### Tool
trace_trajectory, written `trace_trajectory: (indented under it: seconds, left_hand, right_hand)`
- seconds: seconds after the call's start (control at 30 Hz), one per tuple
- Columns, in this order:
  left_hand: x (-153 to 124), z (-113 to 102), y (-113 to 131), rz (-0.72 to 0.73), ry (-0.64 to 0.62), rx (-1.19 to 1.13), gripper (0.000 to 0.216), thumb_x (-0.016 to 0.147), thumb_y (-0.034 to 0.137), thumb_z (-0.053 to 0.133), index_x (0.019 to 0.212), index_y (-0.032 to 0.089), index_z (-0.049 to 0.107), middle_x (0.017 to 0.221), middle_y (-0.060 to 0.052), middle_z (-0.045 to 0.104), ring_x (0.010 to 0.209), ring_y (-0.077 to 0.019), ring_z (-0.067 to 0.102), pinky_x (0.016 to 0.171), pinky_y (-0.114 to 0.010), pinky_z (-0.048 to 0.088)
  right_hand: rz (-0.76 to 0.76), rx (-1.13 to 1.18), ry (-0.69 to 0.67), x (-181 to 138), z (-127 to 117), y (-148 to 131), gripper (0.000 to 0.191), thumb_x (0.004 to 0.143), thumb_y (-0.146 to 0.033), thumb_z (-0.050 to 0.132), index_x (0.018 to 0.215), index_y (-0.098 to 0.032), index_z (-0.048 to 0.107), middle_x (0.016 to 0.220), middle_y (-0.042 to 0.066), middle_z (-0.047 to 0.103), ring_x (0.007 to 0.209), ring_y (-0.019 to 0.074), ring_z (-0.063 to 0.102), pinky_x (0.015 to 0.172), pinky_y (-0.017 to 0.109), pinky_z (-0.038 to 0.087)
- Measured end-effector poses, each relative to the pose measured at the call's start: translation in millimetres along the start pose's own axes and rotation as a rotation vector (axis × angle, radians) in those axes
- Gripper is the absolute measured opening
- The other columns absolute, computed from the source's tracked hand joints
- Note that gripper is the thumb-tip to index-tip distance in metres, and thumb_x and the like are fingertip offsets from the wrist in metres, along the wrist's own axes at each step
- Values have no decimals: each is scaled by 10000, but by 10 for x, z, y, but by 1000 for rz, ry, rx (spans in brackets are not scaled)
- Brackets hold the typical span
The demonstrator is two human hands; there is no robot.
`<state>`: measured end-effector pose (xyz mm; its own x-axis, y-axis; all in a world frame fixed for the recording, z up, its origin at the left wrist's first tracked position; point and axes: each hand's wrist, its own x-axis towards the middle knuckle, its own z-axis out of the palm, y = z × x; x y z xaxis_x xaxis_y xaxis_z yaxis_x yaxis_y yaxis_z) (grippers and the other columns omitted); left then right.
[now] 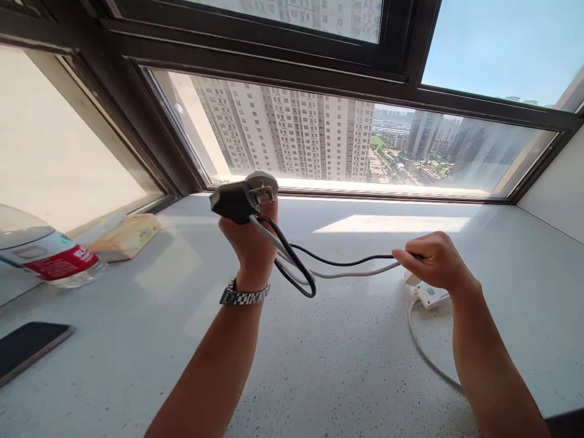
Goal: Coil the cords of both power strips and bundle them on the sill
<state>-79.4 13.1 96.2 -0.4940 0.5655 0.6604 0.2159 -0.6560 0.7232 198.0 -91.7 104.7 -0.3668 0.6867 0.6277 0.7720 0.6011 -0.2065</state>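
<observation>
My left hand point(255, 240), with a metal-band watch point(245, 296) at the wrist, is closed around a black plug point(232, 202) and a grey plug point(263, 179) held side by side above the sill. Metal prongs show between them. A black cord point(340, 263) and a grey cord point(351, 274) loop below this hand, then run to the right. There my right hand point(431, 258) grips both cords in a closed fist. Beneath it a white power strip point(430, 297) lies on the speckled surface, partly hidden by the hand and arm.
At the left stand a large clear bottle point(59, 261) with a red label and a tissue pack point(132, 236) behind it. A dark phone point(31, 347) lies at the near left. The white sill point(301, 377) ends at a dark window frame point(356, 198).
</observation>
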Motion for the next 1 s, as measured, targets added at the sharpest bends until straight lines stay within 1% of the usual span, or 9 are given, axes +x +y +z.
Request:
trace_trajectory:
  seconds: [0.07, 0.17, 0.27, 0.37, 0.47, 0.57, 0.63, 0.83, 1.0]
  left_hand:
    - [-80, 23, -14, 128, -8, 152, 216, 693, 307, 721, 669, 186, 543, 593, 22, 569, 641, -147, 579, 573, -269, 456]
    - [-254, 72, -7, 244, -178, 301, 144, 694, 254, 664, 641, 188, 547, 497, 43, 495, 515, -118, 497, 511, -236, 393]
    - [-455, 149, 58, 330, -350, 285, 69, 708, 197, 590, 661, 196, 540, 462, 56, 455, 437, -92, 393, 457, -214, 305]
    - [-642, 226, 167, 337, -482, 167, 74, 733, 173, 539, 671, 200, 508, 462, 65, 439, 422, -80, 330, 445, -208, 270]
    - [-794, 274, 271, 237, -614, 8, 96, 755, 191, 538, 687, 202, 471, 473, 77, 408, 442, -78, 312, 463, -207, 279]
    - [-925, 293, 318, 134, -747, -135, 105, 727, 182, 552, 709, 206, 452, 485, 91, 370, 456, -74, 297, 472, -206, 275]
    - [-1013, 303, 320, 86, -828, -208, 116, 695, 179, 559, 730, 208, 452, 498, 96, 354, 466, -71, 283, 469, -203, 258]
    - [-1218, 340, 336, -23, -1039, -359, 227, 672, 290, 625, 795, 209, 453, 517, 94, 384, 482, -70, 278, 459, -207, 231]
    - [-1213, 322, 428, 5, -1011, -369, 191, 701, 275, 628, 851, 211, 527, 495, 96, 350, 460, -72, 263, 459, -220, 229]
  right_hand:
    - [-100, 29, 16, -4, 1, -66, 522, 848, -290, 544, 388, -181, 323, 449, -64, 179, 451, 64, 134, 445, 254, 125]
    - [-213, 168, 60, -16, 6, -156, 454, 829, -260, 556, 408, -184, 406, 417, -59, 264, 404, 60, 194, 416, 252, 147]
    - [-234, 411, 137, -28, 23, -248, 404, 847, -271, 514, 450, -194, 518, 412, -31, 393, 373, 72, 299, 393, 247, 214]
    - [-200, 700, 225, -33, 69, -357, 359, 845, -303, 508, 519, -193, 610, 480, 6, 532, 379, 88, 407, 384, 246, 280]
    - [-7, 951, 354, -12, 169, -469, 324, 831, -320, 514, 551, -185, 607, 543, 10, 557, 361, 82, 397, 345, 244, 272]
    - [290, 1125, 505, 49, 301, -540, 328, 849, -314, 496, 544, -195, 501, 513, -27, 470, 337, 70, 338, 315, 231, 225]
    - [419, 1165, 587, 101, 372, -559, 346, 857, -317, 500, 536, -204, 433, 492, -45, 413, 362, 73, 347, 339, 223, 247]
    - [559, 1209, 694, 182, 404, -603, 340, 812, -377, 559, 555, -201, 424, 561, -48, 404, 453, 76, 391, 410, 219, 285]
    - [685, 1342, 698, 213, 401, -584, 334, 781, -452, 577, 576, -194, 523, 637, -23, 490, 596, 103, 476, 511, 229, 360]
